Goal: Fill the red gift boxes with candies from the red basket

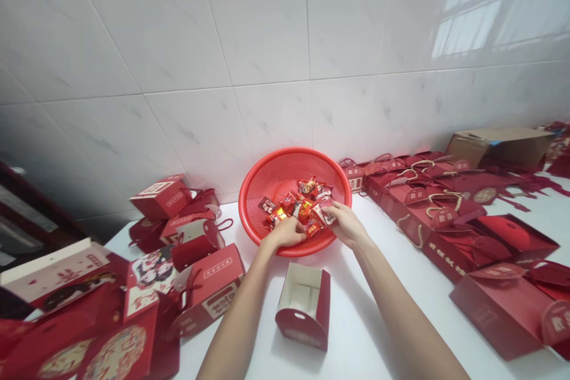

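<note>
Both hands reach into a red plastic basket that holds several wrapped candies. My left hand is at the near left of the pile, its fingers curled down among the candies; what they hold, if anything, is hidden. At the right side of the basket, my right hand pinches a red and white candy packet between thumb and fingers. Between my forearms, just in front of the basket, stands an open red box with a pale inside and nothing in it.
Red gift boxes are heaped on the left of the white table. Rows of red boxes with rope handles line the right side. A cardboard box stands at the back right, against the tiled wall.
</note>
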